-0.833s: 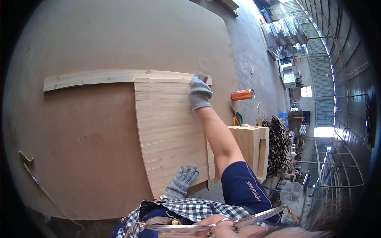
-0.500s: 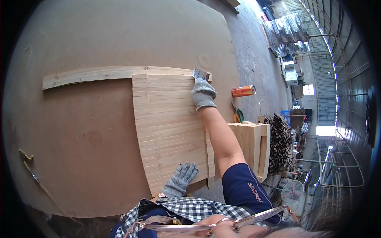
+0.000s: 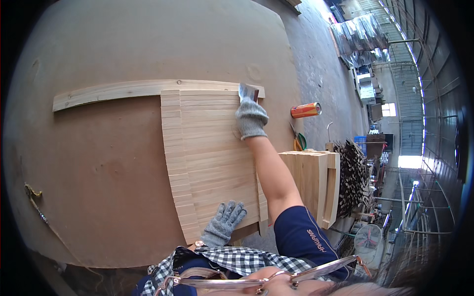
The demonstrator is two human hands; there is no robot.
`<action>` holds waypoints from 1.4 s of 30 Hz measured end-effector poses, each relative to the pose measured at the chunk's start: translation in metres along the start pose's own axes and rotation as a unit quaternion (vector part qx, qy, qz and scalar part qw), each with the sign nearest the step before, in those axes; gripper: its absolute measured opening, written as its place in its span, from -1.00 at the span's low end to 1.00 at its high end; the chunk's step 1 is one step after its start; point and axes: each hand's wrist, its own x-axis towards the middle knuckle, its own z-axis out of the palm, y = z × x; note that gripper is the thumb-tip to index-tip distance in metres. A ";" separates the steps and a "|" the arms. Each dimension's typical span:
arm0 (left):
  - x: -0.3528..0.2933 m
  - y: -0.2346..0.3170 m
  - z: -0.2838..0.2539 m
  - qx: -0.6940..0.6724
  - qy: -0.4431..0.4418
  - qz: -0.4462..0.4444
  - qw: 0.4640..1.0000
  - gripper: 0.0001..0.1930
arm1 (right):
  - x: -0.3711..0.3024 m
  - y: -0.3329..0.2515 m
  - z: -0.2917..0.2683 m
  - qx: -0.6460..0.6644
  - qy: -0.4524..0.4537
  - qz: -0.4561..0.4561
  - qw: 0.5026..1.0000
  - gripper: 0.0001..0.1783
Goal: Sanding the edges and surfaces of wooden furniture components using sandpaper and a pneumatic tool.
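Note:
My right hand (image 3: 252,118), in a grey knit glove, reaches to the far right corner of a row of pale wooden strips (image 3: 217,148). Its fingers are closed on a flat grey-white piece (image 3: 247,92) with a dark red part; its exact kind I cannot make out. This piece overlaps a long wooden batten (image 3: 118,92) lying crosswise along the far end of the strips. Close to my body, my left hand (image 3: 224,224), gloved the same way, rests with fingers spread on the near strips.
The strips lie on a broad brown table (image 3: 118,163). At its right stand an orange-red can (image 3: 306,110) and scissors (image 3: 299,142) with orange and green handles. A stack of wooden pieces (image 3: 306,182) is beside my right arm. A cord (image 3: 42,217) crosses the left side.
My right hand has shifted slightly left and nearer, and the flat piece in it is turned a little. My left hand stays in place on the strips.

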 end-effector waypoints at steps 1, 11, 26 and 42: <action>0.002 0.002 -0.004 0.008 -0.011 0.008 1.000 -0.36 | -0.006 0.009 0.003 -0.025 -0.013 0.019 0.999 -0.65; 0.102 -0.084 -0.087 0.011 0.171 -0.076 0.982 -0.41 | -0.039 0.091 -0.030 0.053 0.078 -0.036 0.995 -0.79; 0.259 -0.222 -0.121 0.136 0.269 -0.193 0.934 -0.66 | 0.022 0.040 0.027 0.002 0.200 -0.184 0.962 -0.23; 0.274 -0.250 -0.144 0.112 0.231 -0.205 0.945 -0.67 | 0.085 -0.008 -0.002 -0.021 -0.065 -0.049 0.996 -0.45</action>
